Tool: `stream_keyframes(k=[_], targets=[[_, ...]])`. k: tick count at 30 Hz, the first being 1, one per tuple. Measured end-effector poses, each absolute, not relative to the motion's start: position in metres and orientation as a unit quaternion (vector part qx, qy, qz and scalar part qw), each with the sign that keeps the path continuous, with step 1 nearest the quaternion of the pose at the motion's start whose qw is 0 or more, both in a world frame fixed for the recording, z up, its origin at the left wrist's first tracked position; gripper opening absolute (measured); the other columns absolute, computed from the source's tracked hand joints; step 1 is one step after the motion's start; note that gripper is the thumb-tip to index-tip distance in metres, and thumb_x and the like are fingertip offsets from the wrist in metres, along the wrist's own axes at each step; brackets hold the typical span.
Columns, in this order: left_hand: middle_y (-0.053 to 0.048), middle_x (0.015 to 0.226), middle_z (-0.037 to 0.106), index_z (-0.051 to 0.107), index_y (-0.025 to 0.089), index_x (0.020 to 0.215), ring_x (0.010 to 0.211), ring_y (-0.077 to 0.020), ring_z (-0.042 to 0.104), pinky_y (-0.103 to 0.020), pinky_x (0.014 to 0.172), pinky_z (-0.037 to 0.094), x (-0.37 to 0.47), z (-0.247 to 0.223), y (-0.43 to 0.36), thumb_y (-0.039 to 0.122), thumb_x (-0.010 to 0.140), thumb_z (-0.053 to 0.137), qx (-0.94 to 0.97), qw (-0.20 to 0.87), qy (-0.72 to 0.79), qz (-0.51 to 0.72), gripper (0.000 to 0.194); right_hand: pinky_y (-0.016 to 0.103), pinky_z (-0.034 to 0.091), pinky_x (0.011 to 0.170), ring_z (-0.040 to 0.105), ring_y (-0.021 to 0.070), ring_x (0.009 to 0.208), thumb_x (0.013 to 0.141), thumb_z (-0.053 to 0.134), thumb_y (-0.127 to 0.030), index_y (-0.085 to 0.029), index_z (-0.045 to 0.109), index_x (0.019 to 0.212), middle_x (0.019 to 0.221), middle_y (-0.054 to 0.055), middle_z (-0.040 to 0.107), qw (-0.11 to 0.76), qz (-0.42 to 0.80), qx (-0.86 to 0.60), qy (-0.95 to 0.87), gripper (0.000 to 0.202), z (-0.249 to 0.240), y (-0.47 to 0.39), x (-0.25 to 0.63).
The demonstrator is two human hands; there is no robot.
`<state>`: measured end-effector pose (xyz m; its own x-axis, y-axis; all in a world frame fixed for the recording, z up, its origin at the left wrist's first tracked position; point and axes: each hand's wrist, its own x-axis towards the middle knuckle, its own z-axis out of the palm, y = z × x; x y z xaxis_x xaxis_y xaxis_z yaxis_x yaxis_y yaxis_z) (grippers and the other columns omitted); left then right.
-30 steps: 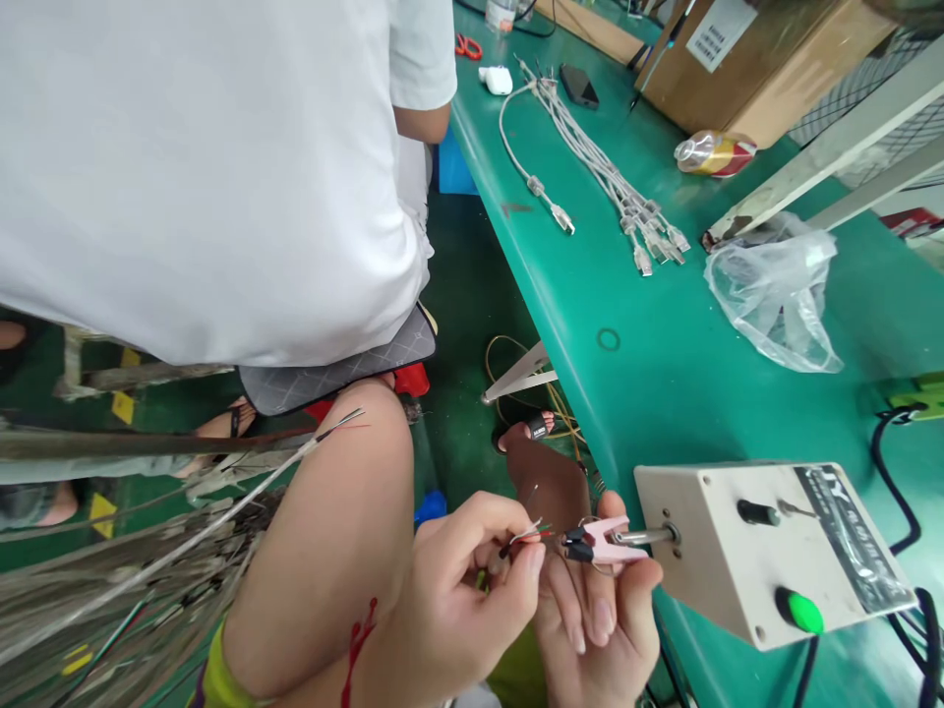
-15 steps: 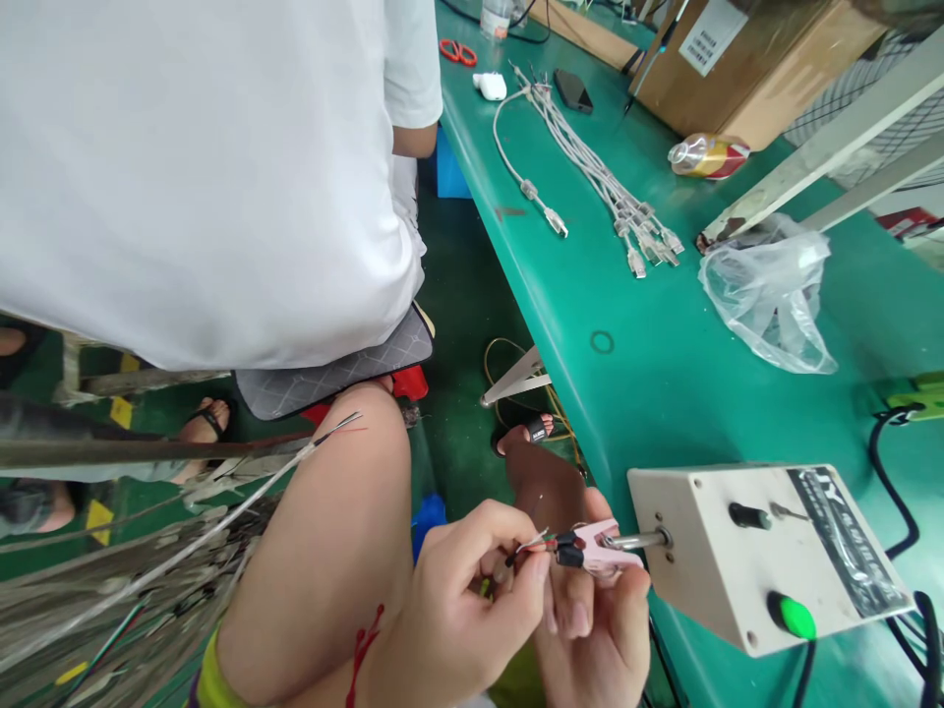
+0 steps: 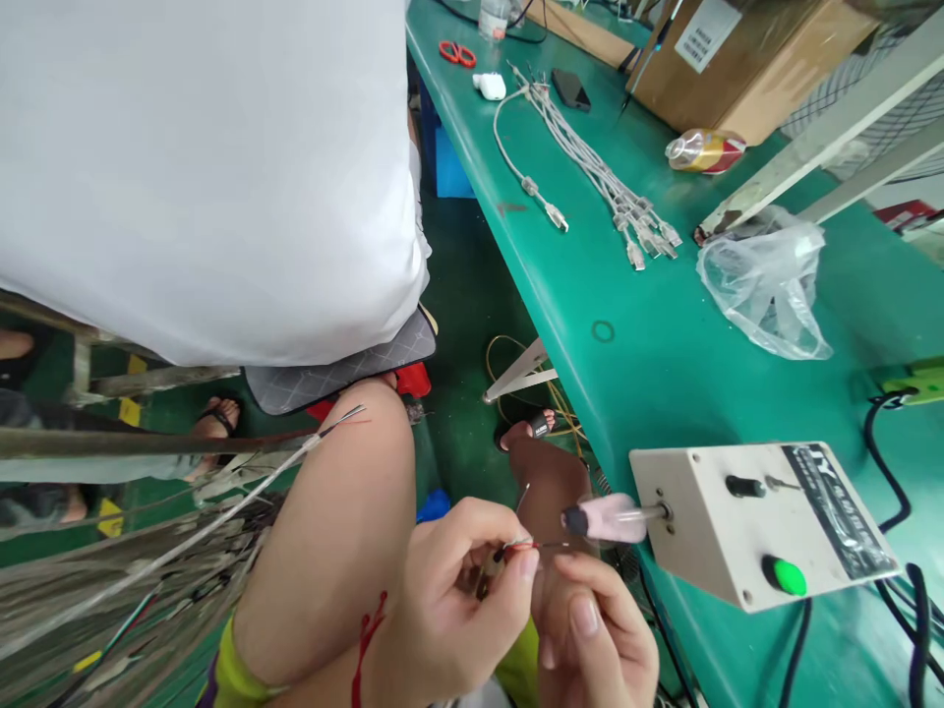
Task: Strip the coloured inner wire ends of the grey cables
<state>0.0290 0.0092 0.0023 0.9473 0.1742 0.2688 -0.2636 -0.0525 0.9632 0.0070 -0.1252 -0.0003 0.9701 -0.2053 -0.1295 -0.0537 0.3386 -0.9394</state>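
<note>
My left hand (image 3: 472,595), with a red string at the wrist, pinches thin stripped wires (image 3: 542,545) between thumb and forefinger. Their loose ends point right, toward my other hand. My right hand (image 3: 597,624) is just below and right of the wire ends, fingers loosely curled, thumb and forefinger apart, with nothing visible between them. Above it, a pink clip (image 3: 609,517) with black-tipped jaws sits on the metal shaft of a beige control box (image 3: 759,521). The clip looks blurred and touches neither hand. The box carries a black knob and a green button.
Grey USB cables (image 3: 597,177) lie on the green table (image 3: 546,265) beyond the box. A plastic bag (image 3: 767,280), a bottle (image 3: 706,150), a carton (image 3: 744,64) and red-handled scissors (image 3: 457,53) are there too. A person in white (image 3: 206,187) sits ahead. Cable bundles (image 3: 147,580) hang at left.
My right hand has let go of the pink clip and moved down. The wires have come out of the clip's jaws, slightly left with my left hand. The clip has turned and blurred.
</note>
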Motion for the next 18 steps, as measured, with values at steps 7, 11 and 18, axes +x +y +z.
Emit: stream_keyframes(k=[7,11,18], targets=[[0.006,0.074,0.070,0.063,0.026,0.106,0.050,-0.0071,0.052,-0.017,0.049,0.041,0.035,0.017,0.013,0.005,0.098,0.066,0.717,0.661,-0.121,0.188,0.022,0.017,0.032,0.049,0.042,0.0050,0.045,0.079,0.109,-0.052,-0.024,0.088,0.089,0.056,-0.005,0.064,0.796,0.006,-0.539,0.275,0.037,0.037,-0.109,0.007],[0.005,0.076,0.072,0.067,0.026,0.115,0.049,-0.0086,0.051,-0.020,0.050,0.044,0.033,0.013,0.014,0.010,0.101,0.068,0.698,0.685,-0.119,0.171,0.021,0.021,0.046,0.054,0.053,0.0091,0.051,0.074,0.112,-0.052,-0.023,0.085,0.084,0.065,-0.001,0.072,0.807,0.027,-0.508,0.300,0.041,0.042,-0.104,0.015],[0.004,0.067,0.065,0.069,0.027,0.104,0.053,-0.0128,0.055,-0.023,0.057,0.048,0.036,0.013,0.014,0.014,0.105,0.070,0.657,0.725,-0.136,0.155,0.013,0.026,0.053,0.054,0.062,0.0158,0.057,0.085,0.102,-0.047,-0.024,0.085,0.089,0.071,0.003,0.076,0.820,0.035,-0.515,0.245,0.029,0.016,-0.117,0.012]])
